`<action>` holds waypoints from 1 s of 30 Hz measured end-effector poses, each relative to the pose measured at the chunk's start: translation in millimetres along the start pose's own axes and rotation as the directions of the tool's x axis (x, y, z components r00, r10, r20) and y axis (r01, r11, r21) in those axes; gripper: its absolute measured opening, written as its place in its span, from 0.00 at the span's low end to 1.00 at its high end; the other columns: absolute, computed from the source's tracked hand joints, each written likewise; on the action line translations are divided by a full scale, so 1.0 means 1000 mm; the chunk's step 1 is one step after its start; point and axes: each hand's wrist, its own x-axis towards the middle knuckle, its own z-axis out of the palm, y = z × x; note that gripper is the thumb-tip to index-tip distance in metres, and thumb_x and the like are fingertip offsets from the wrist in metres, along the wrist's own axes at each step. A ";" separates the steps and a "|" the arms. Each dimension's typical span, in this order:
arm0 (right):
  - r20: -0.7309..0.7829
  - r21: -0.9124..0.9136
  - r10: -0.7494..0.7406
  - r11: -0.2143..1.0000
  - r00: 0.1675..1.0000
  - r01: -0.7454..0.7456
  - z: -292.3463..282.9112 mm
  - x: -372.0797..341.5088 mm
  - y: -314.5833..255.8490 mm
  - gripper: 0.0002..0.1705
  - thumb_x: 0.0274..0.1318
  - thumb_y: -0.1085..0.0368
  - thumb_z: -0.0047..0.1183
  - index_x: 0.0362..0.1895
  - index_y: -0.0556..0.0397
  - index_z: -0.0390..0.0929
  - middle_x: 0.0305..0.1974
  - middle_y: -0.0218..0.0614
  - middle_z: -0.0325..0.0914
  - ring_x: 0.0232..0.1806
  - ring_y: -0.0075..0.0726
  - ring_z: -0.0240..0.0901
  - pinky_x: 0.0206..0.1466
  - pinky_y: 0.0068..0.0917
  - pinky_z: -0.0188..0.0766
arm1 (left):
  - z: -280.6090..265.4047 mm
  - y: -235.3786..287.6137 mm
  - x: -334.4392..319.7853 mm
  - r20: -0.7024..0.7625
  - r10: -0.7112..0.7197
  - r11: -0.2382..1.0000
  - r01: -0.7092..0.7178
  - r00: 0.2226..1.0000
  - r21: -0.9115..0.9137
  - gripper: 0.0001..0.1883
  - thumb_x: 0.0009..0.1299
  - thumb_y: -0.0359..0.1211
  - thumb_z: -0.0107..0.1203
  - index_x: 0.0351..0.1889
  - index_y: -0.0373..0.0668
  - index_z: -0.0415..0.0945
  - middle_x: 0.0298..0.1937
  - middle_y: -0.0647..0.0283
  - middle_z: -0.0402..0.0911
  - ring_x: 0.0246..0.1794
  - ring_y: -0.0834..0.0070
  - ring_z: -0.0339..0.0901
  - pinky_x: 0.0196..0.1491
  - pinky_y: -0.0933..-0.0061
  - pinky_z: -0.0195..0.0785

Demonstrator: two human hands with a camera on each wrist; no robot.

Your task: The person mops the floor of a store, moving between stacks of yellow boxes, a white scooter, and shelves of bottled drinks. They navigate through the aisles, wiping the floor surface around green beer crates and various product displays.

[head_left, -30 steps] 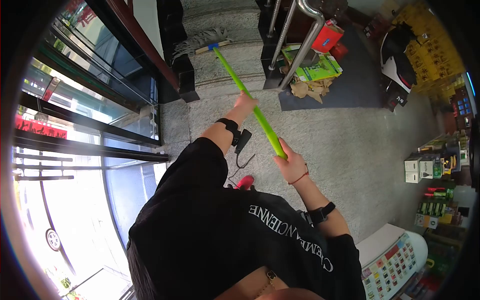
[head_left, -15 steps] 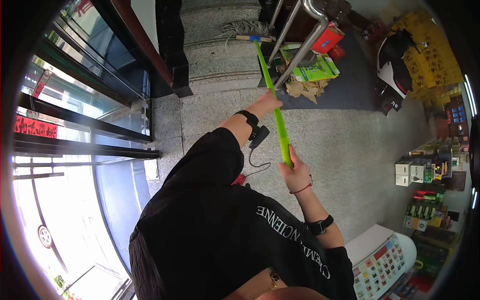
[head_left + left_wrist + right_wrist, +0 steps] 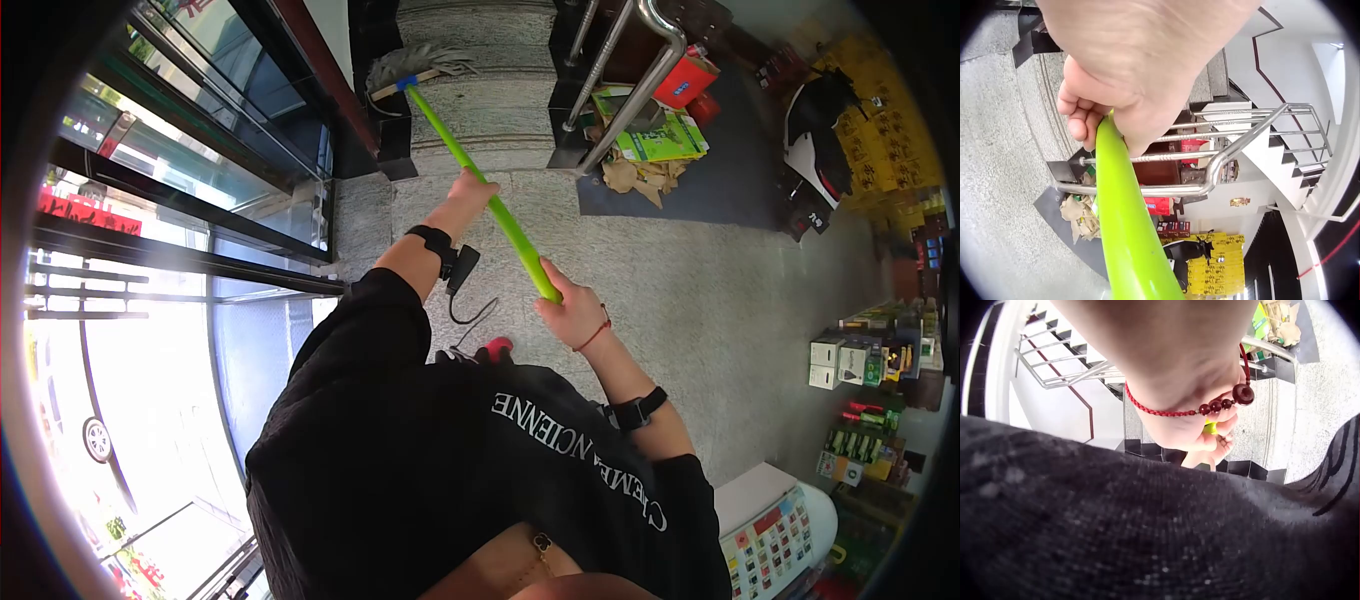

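A mop with a bright green handle slants across the head view. Its grey string head, with a blue joint, lies at the left side of a stone step. My left hand grips the handle around its middle; in the left wrist view its fingers curl round the green pole. My right hand holds the handle near its top end, lower in the head view. In the right wrist view, the right hand wears a red bracelet and mostly hides the pole.
Steel railings rise at the right of the steps. Beyond them lie flattened cardboard and a red box. Glass doors stand on the left. A scooter and a white counter are on the right.
The mop head swept right along the step, then back to the left end. Both hands moved with the handle, keeping their grip.
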 end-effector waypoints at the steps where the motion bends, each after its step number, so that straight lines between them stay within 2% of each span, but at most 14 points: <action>1: -0.011 0.011 -0.030 0.999 0.999 0.030 0.001 0.002 0.000 0.35 0.44 0.58 0.49 0.61 0.43 0.57 0.25 0.52 0.74 0.28 0.58 0.72 0.33 0.46 0.68 | -0.005 0.000 -0.004 -0.005 -0.002 1.000 0.002 1.000 0.001 0.41 0.50 0.43 0.59 0.58 0.32 0.52 0.36 0.53 0.77 0.31 0.65 0.78 0.31 0.70 0.72; 4: 0.084 -0.052 0.133 0.990 0.987 -0.129 -0.008 0.002 -0.016 0.34 0.45 0.62 0.51 0.60 0.49 0.59 0.34 0.53 0.74 0.33 0.54 0.74 0.35 0.36 0.70 | -0.010 0.003 -0.008 0.021 -0.003 1.000 0.003 1.000 0.004 0.41 0.51 0.43 0.58 0.57 0.32 0.52 0.36 0.54 0.77 0.29 0.67 0.78 0.30 0.71 0.72; 5: 0.085 -0.052 0.136 0.990 0.987 -0.132 -0.005 0.000 -0.010 0.34 0.45 0.62 0.51 0.60 0.49 0.59 0.34 0.53 0.74 0.33 0.54 0.74 0.35 0.36 0.70 | -0.005 0.002 -0.004 0.030 0.004 1.000 -0.004 1.000 -0.001 0.41 0.51 0.43 0.58 0.58 0.31 0.51 0.36 0.54 0.77 0.29 0.66 0.78 0.30 0.70 0.72; 7: -0.100 0.031 0.016 0.999 0.995 -0.012 -0.002 -0.006 0.003 0.34 0.44 0.58 0.49 0.60 0.42 0.59 0.25 0.52 0.74 0.28 0.58 0.72 0.32 0.46 0.68 | 0.004 0.010 -0.006 0.043 0.012 1.000 -0.011 0.999 -0.010 0.42 0.51 0.43 0.57 0.59 0.31 0.50 0.36 0.54 0.77 0.29 0.66 0.78 0.31 0.70 0.72; 9: -0.103 0.042 0.055 0.998 0.993 -0.051 -0.005 -0.016 0.008 0.33 0.44 0.58 0.49 0.60 0.43 0.59 0.26 0.52 0.74 0.28 0.58 0.72 0.32 0.45 0.68 | 0.018 0.021 -0.009 0.046 0.012 0.990 -0.018 0.999 0.140 0.44 0.52 0.45 0.56 0.60 0.30 0.47 0.37 0.52 0.77 0.33 0.63 0.78 0.34 0.68 0.72; 14: -0.159 0.073 0.136 0.989 0.978 -0.125 0.001 -0.043 0.018 0.34 0.44 0.58 0.49 0.60 0.46 0.58 0.28 0.53 0.74 0.30 0.58 0.72 0.33 0.45 0.69 | 0.054 0.047 -0.020 0.130 0.102 0.976 -0.125 0.986 0.181 0.46 0.52 0.46 0.55 0.61 0.28 0.45 0.39 0.50 0.77 0.38 0.61 0.77 0.38 0.66 0.71; 16: -0.114 0.120 0.270 0.959 0.956 -0.256 0.000 -0.050 0.013 0.35 0.45 0.64 0.52 0.61 0.53 0.57 0.39 0.51 0.74 0.34 0.44 0.75 0.37 0.29 0.68 | 0.066 0.057 -0.023 0.177 0.108 0.965 -0.146 0.978 0.218 0.46 0.52 0.46 0.54 0.61 0.27 0.45 0.39 0.49 0.77 0.39 0.61 0.77 0.39 0.66 0.71; 19: -0.160 0.134 0.288 0.954 0.944 -0.269 0.005 -0.057 0.016 0.37 0.45 0.64 0.53 0.61 0.55 0.56 0.37 0.47 0.74 0.32 0.35 0.73 0.36 0.25 0.67 | 0.083 0.067 -0.024 0.224 0.203 0.928 -0.260 0.953 0.265 0.44 0.52 0.46 0.54 0.59 0.26 0.48 0.37 0.50 0.77 0.37 0.62 0.77 0.37 0.66 0.71; 20: -0.158 0.130 0.290 0.954 0.944 -0.271 0.004 -0.058 0.017 0.37 0.45 0.64 0.53 0.61 0.55 0.56 0.37 0.47 0.74 0.32 0.35 0.73 0.36 0.25 0.67 | 0.087 0.071 -0.024 0.251 0.237 0.920 -0.300 0.938 0.253 0.43 0.52 0.46 0.54 0.58 0.26 0.49 0.36 0.50 0.77 0.36 0.62 0.78 0.36 0.66 0.71; 22: -0.193 0.141 0.273 0.958 0.943 -0.248 0.000 -0.062 0.018 0.38 0.43 0.57 0.50 0.61 0.49 0.55 0.32 0.55 0.74 0.34 0.57 0.73 0.36 0.41 0.69 | 0.089 0.082 -0.034 0.279 0.268 0.912 -0.336 0.922 0.235 0.42 0.52 0.46 0.54 0.57 0.26 0.51 0.35 0.51 0.78 0.35 0.62 0.78 0.36 0.67 0.71; 25: -0.174 0.129 0.287 0.955 0.942 -0.267 -0.009 -0.069 0.021 0.39 0.43 0.58 0.52 0.62 0.50 0.55 0.32 0.54 0.74 0.34 0.55 0.73 0.36 0.38 0.69 | 0.094 0.090 -0.045 0.295 0.226 0.930 -0.296 0.928 0.219 0.41 0.53 0.46 0.54 0.56 0.25 0.52 0.35 0.51 0.78 0.35 0.62 0.78 0.35 0.67 0.71; 27: -0.163 0.126 0.278 0.957 0.947 -0.260 -0.010 -0.075 0.025 0.39 0.42 0.58 0.52 0.62 0.50 0.55 0.33 0.54 0.74 0.34 0.55 0.73 0.36 0.38 0.69 | 0.102 0.084 -0.040 0.272 0.191 0.945 -0.252 0.943 0.210 0.40 0.50 0.45 0.57 0.55 0.27 0.55 0.31 0.52 0.77 0.28 0.64 0.78 0.30 0.66 0.71; 29: -0.150 0.126 0.268 0.960 0.952 -0.251 -0.013 -0.082 0.025 0.39 0.42 0.58 0.53 0.62 0.49 0.55 0.33 0.54 0.74 0.34 0.54 0.74 0.36 0.37 0.69 | 0.110 0.069 -0.036 0.272 0.195 0.953 -0.248 0.942 0.176 0.41 0.52 0.45 0.56 0.56 0.27 0.52 0.34 0.51 0.77 0.32 0.63 0.77 0.32 0.67 0.71; 30: -0.104 0.098 0.285 0.956 0.953 -0.275 -0.015 -0.086 0.022 0.38 0.42 0.62 0.53 0.62 0.51 0.56 0.37 0.50 0.74 0.36 0.43 0.74 0.38 0.31 0.68 | 0.109 0.062 -0.039 0.273 0.201 0.958 -0.247 0.941 0.146 0.43 0.53 0.45 0.55 0.58 0.26 0.50 0.38 0.49 0.77 0.37 0.61 0.77 0.35 0.68 0.71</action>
